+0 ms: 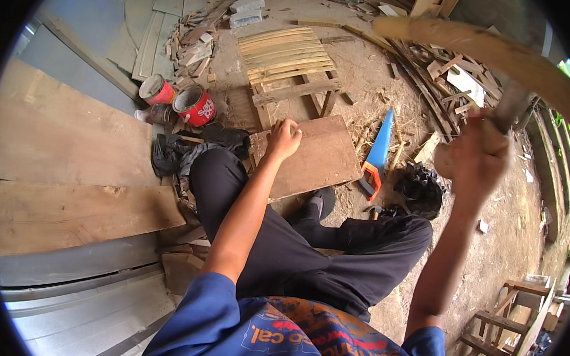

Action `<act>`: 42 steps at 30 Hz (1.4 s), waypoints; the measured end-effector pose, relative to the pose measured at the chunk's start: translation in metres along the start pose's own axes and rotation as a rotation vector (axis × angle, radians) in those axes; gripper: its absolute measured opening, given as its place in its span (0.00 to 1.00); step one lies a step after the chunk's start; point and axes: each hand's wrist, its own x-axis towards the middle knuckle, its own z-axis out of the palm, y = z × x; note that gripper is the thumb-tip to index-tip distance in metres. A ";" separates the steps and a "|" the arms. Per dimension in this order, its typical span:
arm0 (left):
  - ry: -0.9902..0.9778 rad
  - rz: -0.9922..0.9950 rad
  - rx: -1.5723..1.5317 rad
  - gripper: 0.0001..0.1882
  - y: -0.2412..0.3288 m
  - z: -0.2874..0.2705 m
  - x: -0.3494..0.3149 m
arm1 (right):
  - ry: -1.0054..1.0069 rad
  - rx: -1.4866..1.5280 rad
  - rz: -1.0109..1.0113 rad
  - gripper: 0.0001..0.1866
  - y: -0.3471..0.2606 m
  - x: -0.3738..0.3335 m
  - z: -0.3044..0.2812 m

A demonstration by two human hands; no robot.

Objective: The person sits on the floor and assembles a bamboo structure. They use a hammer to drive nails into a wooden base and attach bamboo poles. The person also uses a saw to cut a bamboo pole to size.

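Note:
My left hand [283,139] rests with curled fingers on the near-left corner of a brown wooden board [315,159] that lies on the dirt ground in front of my knees. Raised high at the right, my right hand [474,155] is shut around the wooden handle of a hammer [506,112], which is blurred. Just beyond the board stands a slatted wooden frame [290,64]. A hand saw [378,152] with a blue blade and orange handle lies on the ground between the board and my right hand.
Two red tin cans [180,100] stand left of the board. Wide planks [67,217] and metal sheets [87,309] lie at the left. Scrap wood [448,70] is piled at the back right, a black bag [421,189] beside the saw, wooden frames [504,328] at the lower right.

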 end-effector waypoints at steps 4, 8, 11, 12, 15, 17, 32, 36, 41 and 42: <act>-0.079 -0.065 0.114 0.15 -0.037 0.021 0.000 | -0.160 -0.124 -0.134 0.05 0.023 -0.016 -0.006; 0.063 0.020 -0.016 0.15 -0.035 0.022 0.013 | -0.600 -0.586 0.128 0.09 0.167 -0.096 0.003; 0.135 0.009 -0.050 0.16 -0.043 0.003 0.024 | -0.551 -0.448 0.180 0.12 0.176 -0.093 0.020; 0.135 -0.017 -0.079 0.16 -0.049 0.001 0.021 | -0.548 -0.441 0.174 0.13 0.175 -0.095 0.021; 0.139 -0.050 -0.147 0.15 -0.051 -0.002 0.020 | -0.548 -0.492 0.199 0.14 0.164 -0.089 0.021; 0.145 -0.037 -0.140 0.14 -0.044 -0.001 0.017 | -0.480 -0.496 0.195 0.11 0.157 -0.080 0.020; 0.260 0.076 -0.166 0.14 -0.016 0.003 0.013 | -0.365 -0.502 0.115 0.13 0.182 -0.110 0.020; 0.248 0.106 -0.284 0.14 -0.003 -0.012 0.013 | -0.474 -0.509 0.321 0.18 0.195 -0.138 0.029; 0.286 0.126 -0.309 0.13 -0.006 -0.013 0.011 | -0.419 -0.517 0.116 0.12 0.203 -0.124 0.039; 0.285 0.140 -0.287 0.13 -0.007 -0.013 0.009 | -0.435 -0.519 0.160 0.12 0.193 -0.116 0.040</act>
